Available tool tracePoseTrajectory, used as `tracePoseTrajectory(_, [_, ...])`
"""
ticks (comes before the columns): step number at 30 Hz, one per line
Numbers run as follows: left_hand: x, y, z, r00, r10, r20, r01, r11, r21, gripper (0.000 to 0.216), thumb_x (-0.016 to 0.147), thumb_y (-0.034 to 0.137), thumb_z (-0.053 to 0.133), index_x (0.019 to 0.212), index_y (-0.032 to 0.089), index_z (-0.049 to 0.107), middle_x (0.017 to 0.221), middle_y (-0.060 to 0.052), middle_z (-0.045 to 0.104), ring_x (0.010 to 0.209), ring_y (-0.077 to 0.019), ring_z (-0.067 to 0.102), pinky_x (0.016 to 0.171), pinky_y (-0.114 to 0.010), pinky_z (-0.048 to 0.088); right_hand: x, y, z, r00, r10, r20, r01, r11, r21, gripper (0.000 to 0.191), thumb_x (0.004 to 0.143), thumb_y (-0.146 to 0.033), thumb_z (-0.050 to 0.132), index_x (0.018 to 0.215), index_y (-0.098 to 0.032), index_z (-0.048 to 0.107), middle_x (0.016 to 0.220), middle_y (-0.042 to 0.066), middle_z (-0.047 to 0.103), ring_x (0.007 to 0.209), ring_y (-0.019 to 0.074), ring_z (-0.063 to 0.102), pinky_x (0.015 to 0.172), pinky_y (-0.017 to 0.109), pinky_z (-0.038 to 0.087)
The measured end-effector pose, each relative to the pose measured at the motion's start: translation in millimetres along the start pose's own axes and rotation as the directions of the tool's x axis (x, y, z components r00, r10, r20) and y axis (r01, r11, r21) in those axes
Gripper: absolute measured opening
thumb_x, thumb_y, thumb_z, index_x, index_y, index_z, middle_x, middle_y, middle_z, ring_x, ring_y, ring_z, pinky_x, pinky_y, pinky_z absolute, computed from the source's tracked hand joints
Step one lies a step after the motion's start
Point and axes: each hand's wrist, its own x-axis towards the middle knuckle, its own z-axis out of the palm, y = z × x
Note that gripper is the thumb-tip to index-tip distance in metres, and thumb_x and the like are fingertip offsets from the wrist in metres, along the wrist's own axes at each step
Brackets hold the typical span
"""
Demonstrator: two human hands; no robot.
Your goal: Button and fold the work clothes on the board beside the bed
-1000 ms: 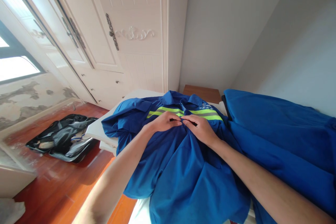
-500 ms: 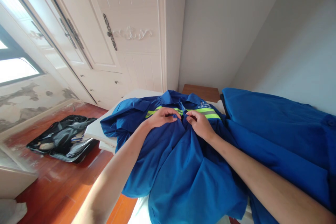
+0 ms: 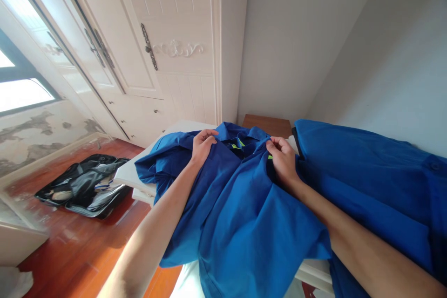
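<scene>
Blue cloth forms the collared garment [image 3: 244,205], which lies over a white table [image 3: 131,174], its collar at the far side and its lower part extending toward the viewer. The left hand [image 3: 205,142] holds the garment left of the collar opening, fingers pinched together on the cloth; the right hand [image 3: 279,151] holds the opposite side, its fingers likewise clamped on the cloth. Between the two hands the front gapes below the collar, exposing small yellow-green patches [image 3: 240,143]. Another blue cloth item [image 3: 366,163], with a button near its right end, lies just beside the garment, on the right. Beyond the table stand a pale wardrobe [image 3: 188,98] and a brown wooden surface [image 3: 267,124]. At far left, an open black suitcase [image 3: 84,212], holding dark and light items, rests on the reddish floor [image 3: 63,237].
</scene>
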Motion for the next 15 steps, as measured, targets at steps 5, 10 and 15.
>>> tracePoseTrajectory(5, [2.9, -4.0, -6.1, 0.973, 0.137, -0.187, -0.127, 0.99, 0.067, 0.023, 0.061, 0.018, 0.056, 0.08, 0.016, 0.068, 0.053, 0.007, 0.047, 0.05, -0.0081, 0.039, 0.053, -0.02, 0.034, 2.9, -5.4, -4.1, 0.995, -0.03, -0.094, 0.034, 0.998, 0.043, 0.026, 0.074, -0.043, 0.064, 0.084, -0.02, 0.06, 0.077, 0.001, 0.059, 0.068, 0.0155, 0.052, 0.061, 0.028, 0.046])
tracePoseTrajectory(10, [1.9, -9.8, -8.0, 0.959, 0.202, -0.197, -0.154, 0.96, 0.233, 0.023, 0.066, 0.017, 0.054, 0.084, 0.016, 0.069, 0.056, 0.007, 0.048, 0.051, -0.0081, 0.04, 0.052, -0.02, 0.033, 4.4, -1.8, -3.6, 1.0, -0.014, -0.001, 0.014, 1.0, 0.009, 0.03, 0.072, -0.044, 0.068, 0.086, -0.018, 0.063, 0.078, 0.002, 0.061, 0.069, 0.0155, 0.055, 0.064, 0.029, 0.049])
tracePoseTrajectory(15, [0.7, -16.4, -7.6, 0.96, 0.262, -0.095, -0.202, 0.889, 0.41, 0.02, 0.07, 0.014, 0.052, 0.081, 0.016, 0.07, 0.074, 0.0, 0.067, 0.065, -0.0125, 0.056, 0.066, -0.024, 0.044, -5.0, -16.8, -2.0, 0.985, -0.148, 0.088, 0.152, 0.988, -0.04, 0.037, 0.08, -0.049, 0.064, 0.103, -0.02, 0.059, 0.083, 0.002, 0.061, 0.073, 0.0168, 0.058, 0.068, 0.033, 0.052])
